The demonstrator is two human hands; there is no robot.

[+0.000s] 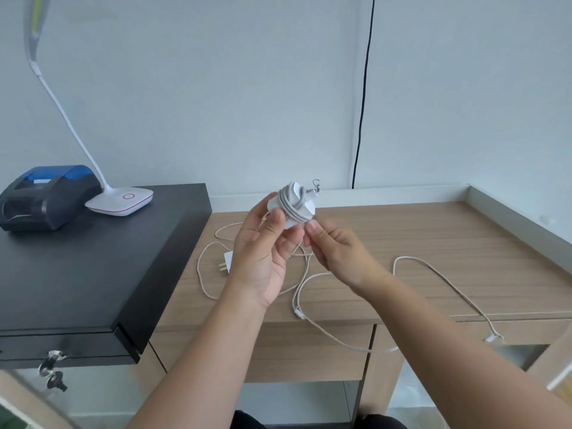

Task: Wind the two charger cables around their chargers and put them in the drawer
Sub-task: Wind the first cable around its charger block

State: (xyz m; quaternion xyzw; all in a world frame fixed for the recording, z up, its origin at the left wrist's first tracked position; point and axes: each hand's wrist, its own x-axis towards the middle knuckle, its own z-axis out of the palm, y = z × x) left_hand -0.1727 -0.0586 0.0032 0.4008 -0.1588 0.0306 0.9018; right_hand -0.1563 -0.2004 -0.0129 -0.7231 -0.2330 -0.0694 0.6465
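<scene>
White plastic charger wrapped in grey cable (294, 205) is being pinched above the wooden desk (433, 243) by the left hand (263, 252), fingers curled. Right hand (337, 246) is pinching its lower edge, forearm angling in. Second white charger (227, 261) with loose beige cable (439, 274) is lying on the desk beneath.
</scene>
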